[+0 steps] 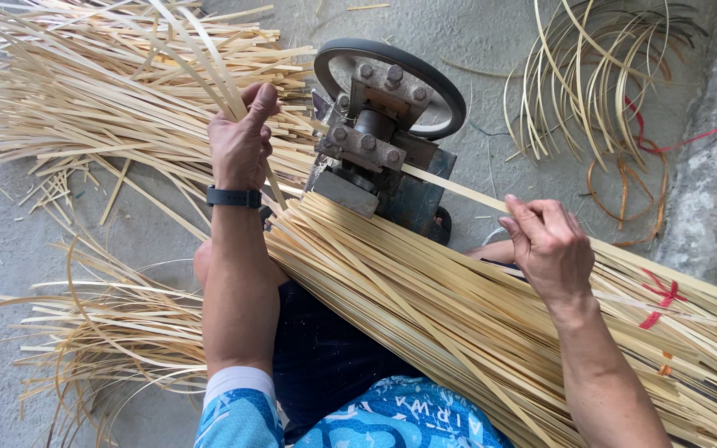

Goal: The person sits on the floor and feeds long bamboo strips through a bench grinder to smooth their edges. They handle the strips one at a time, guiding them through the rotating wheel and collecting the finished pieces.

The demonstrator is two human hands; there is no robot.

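Concrete floor, grey and rough, shows bare only in patches at the left edge and around the coil at upper right. One grey metal splitting machine with bolted housing and a black-rimmed wheel stands at centre.

Left hand, with a black wristband, is closed around pale flat bamboo strips that leave the machine on its left. Right hand pinches one long pale bamboo strip between thumb and fingers; the strip runs straight into the machine's right side.

One thick bundle of straight pale bamboo strips lies across the lap, from the machine down to the lower right edge, bound with red ties. Loose split strips fan across the upper left; curled thin slivers lie at lower left. One coil of bent strips rests at upper right, well apart from both hands.
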